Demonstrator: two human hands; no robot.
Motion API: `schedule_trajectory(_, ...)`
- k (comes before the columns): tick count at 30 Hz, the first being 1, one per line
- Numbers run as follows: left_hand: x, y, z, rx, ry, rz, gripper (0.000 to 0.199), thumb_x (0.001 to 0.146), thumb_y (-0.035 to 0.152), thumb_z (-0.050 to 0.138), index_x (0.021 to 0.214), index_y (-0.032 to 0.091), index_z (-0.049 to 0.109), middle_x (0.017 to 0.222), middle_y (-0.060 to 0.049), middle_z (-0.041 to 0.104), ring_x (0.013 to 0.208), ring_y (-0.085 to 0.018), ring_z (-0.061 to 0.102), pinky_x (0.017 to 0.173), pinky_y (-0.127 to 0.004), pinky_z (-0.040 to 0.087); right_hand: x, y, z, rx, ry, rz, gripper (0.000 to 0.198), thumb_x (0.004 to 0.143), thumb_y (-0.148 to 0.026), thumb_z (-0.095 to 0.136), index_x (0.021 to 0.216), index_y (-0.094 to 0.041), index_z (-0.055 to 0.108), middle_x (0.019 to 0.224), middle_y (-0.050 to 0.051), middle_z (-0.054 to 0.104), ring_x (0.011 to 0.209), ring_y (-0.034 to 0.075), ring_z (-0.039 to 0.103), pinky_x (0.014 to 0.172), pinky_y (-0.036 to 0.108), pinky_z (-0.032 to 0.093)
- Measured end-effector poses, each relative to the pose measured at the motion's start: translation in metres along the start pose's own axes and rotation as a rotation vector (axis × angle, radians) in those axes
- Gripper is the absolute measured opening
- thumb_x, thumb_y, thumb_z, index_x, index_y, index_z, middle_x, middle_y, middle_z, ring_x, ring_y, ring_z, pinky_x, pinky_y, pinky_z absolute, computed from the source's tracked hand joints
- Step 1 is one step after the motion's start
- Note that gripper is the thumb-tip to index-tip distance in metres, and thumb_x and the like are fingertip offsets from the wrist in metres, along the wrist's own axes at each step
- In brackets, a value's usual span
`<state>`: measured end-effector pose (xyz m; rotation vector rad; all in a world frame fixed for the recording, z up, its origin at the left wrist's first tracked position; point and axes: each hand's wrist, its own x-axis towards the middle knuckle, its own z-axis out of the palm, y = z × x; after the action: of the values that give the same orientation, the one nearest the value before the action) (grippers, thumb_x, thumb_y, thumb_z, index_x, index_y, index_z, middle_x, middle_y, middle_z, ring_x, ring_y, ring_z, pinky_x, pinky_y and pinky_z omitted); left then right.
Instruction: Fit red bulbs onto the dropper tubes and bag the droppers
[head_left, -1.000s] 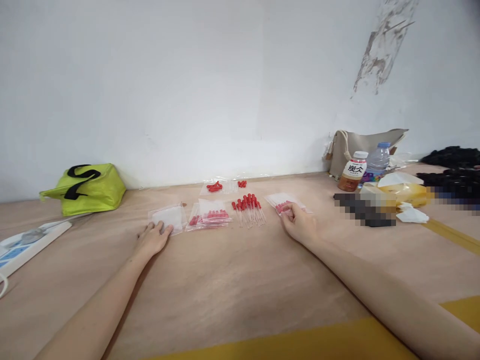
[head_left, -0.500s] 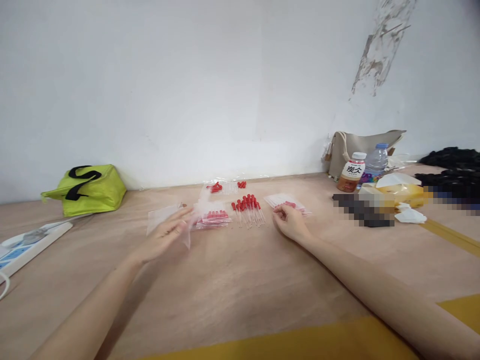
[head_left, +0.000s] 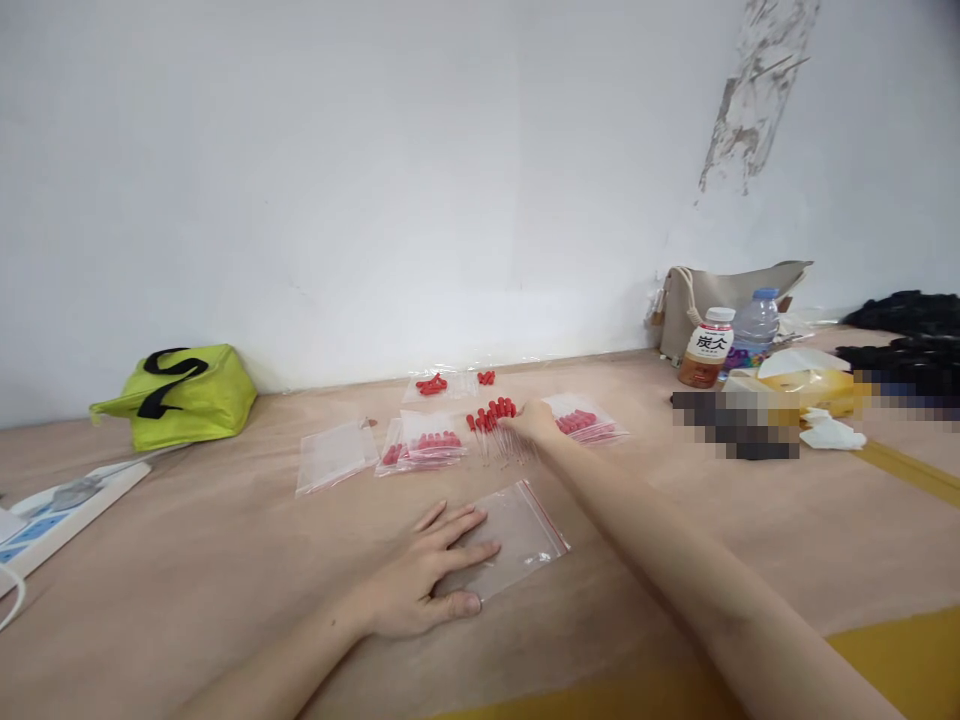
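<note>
My left hand (head_left: 431, 575) lies flat with fingers spread on a clear zip bag (head_left: 517, 540), pressing it to the table. The bag's red-edged zip end points to the right. At the right side of a pile of glass droppers (head_left: 495, 412) with red rubber bulbs, my right hand (head_left: 531, 422) has its fingers closed on a dropper; the fingertips are partly hidden. Filled bags of droppers (head_left: 431, 450) lie left of the pile, and another stack of filled bags (head_left: 589, 425) lies just beyond the right hand.
A stack of clear zip bags (head_left: 337, 455) lies on the left. Red bulbs (head_left: 433, 384) sit on plastic near the wall. A green bag (head_left: 195, 400) and a power strip (head_left: 67, 510) are far left; a drink bottle (head_left: 707, 350), water bottle (head_left: 757, 325) and tissue pack (head_left: 810, 380) stand right.
My left hand has brought a clear zip bag from the left stack to the table in front of me. My right hand has moved left from the right stack to the dropper pile.
</note>
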<state>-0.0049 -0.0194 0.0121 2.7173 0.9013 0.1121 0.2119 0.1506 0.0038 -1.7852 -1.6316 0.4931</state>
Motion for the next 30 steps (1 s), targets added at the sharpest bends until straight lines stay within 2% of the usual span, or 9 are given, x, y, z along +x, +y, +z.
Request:
schedule_trajectory(5,0.005,-0.002,0.001,-0.019,0.02,0.039,0.053,0.082,0.049,0.046,0.13,0.032,0.034,0.142,-0.002,0.022,0.129,-0.025,0.02,0.105,-0.048,0.011,0.007,-0.003,-0.002,0.039,-0.043,0.09,0.02,0.053,-0.031,0.068,0.057,-0.015,0.057,0.056,0.004,0.057,0.061,0.016,0.056,0.05,0.022,0.038)
schedule_trajectory(10,0.003,-0.004,0.005,-0.028,0.117,0.021,0.045,0.083,0.038,0.049,0.126,0.029,0.042,0.14,-0.003,0.029,0.128,-0.024,0.023,0.106,-0.046,0.013,0.007,0.001,-0.017,0.174,-0.077,0.075,0.015,0.064,-0.027,0.059,0.056,-0.016,0.052,0.047,-0.001,0.051,0.048,0.011,0.051,0.045,0.019,0.036)
schedule_trajectory(13,0.001,-0.004,0.006,-0.066,0.181,-0.022,0.039,0.083,0.033,0.049,0.122,0.028,0.048,0.134,-0.004,0.039,0.124,-0.023,0.032,0.105,-0.044,0.018,-0.009,0.012,-0.036,0.295,-0.108,0.003,0.019,0.071,-0.029,0.051,0.057,-0.016,0.05,0.048,-0.002,0.05,0.045,0.008,0.047,0.044,0.018,0.036)
schedule_trajectory(16,0.001,-0.004,0.007,-0.11,0.192,-0.046,0.038,0.084,0.035,0.048,0.121,0.028,0.049,0.131,-0.004,0.042,0.121,-0.023,0.036,0.102,-0.043,0.026,-0.038,0.03,-0.052,0.419,-0.113,-0.058,0.015,0.074,-0.031,0.049,0.073,-0.016,0.05,0.058,-0.002,0.055,0.045,0.006,0.047,0.045,0.018,0.038)
schedule_trajectory(17,0.002,-0.004,0.007,-0.115,0.193,-0.046,0.038,0.084,0.036,0.048,0.121,0.028,0.048,0.131,-0.004,0.042,0.121,-0.023,0.036,0.101,-0.043,0.028,-0.049,0.037,-0.056,0.481,-0.108,-0.066,0.018,0.073,-0.032,0.051,0.082,-0.016,0.048,0.059,-0.003,0.055,0.043,0.006,0.046,0.043,0.018,0.038)
schedule_trajectory(20,0.003,-0.005,0.007,-0.116,0.19,-0.043,0.038,0.085,0.037,0.046,0.122,0.03,0.047,0.132,-0.003,0.041,0.121,-0.023,0.036,0.1,-0.043,0.029,-0.076,0.055,-0.062,0.774,-0.115,-0.074,0.057,0.065,-0.033,0.061,0.111,-0.016,0.032,0.057,-0.005,0.054,0.041,0.008,0.047,0.039,0.02,0.038)
schedule_trajectory(23,0.004,-0.006,0.007,-0.114,0.175,-0.053,0.035,0.088,0.033,0.04,0.123,0.031,0.046,0.132,-0.001,0.041,0.122,-0.022,0.035,0.101,-0.042,0.028,-0.089,0.063,-0.061,0.888,-0.094,-0.071,0.082,0.062,-0.033,0.063,0.125,-0.017,0.013,0.056,-0.007,0.053,0.044,0.01,0.051,0.041,0.021,0.042)
schedule_trajectory(30,0.005,-0.008,0.007,-0.092,0.165,-0.054,0.035,0.089,0.031,0.039,0.124,0.033,0.044,0.133,0.0,0.04,0.122,-0.02,0.034,0.103,-0.042,0.024,-0.09,0.067,-0.04,0.922,-0.014,-0.063,0.073,0.062,-0.036,0.063,0.118,-0.019,0.019,0.052,-0.009,0.049,0.046,0.012,0.054,0.045,0.026,0.05)
